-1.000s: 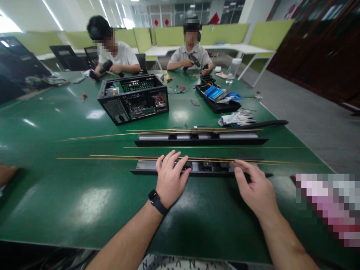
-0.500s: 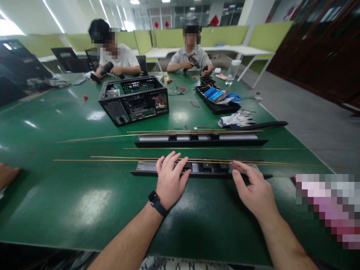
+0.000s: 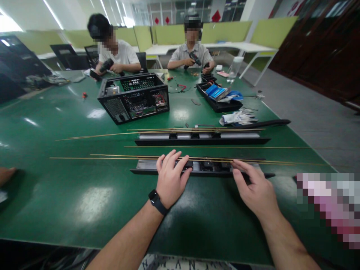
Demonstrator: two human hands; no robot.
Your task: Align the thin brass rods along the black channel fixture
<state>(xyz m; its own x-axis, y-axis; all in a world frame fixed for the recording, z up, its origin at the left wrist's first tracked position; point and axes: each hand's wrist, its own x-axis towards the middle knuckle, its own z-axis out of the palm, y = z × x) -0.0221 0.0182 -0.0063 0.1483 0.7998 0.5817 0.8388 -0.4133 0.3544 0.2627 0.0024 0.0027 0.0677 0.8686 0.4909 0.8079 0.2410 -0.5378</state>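
Note:
A long black channel (image 3: 197, 168) with a grey inner face and black blocks lies crosswise before me on the green table. Thin brass-coloured rods (image 3: 112, 158) run along its far side and stick out past both ends. My left hand (image 3: 172, 176), a black watch on its wrist, rests over the channel's left part, fingers stretched across the rods and thumb apart. Towards the right end, my right hand (image 3: 253, 183) has its fingers extended at the rods and its thumb lower, near the front edge. What lies under the fingertips is hidden.
Behind lie a second black channel (image 3: 202, 141) with rods and a single rod (image 3: 225, 147). Farther back are an open computer case (image 3: 135, 99), a black tray (image 3: 225, 107) and gloves (image 3: 239, 117). Two people hold power drills across the table. Another person's hand (image 3: 7, 175) shows at left.
Both my hands keep nearly the same place on the channel. The view has shifted slightly, and the other person's hand at the left edge has moved a little farther left.

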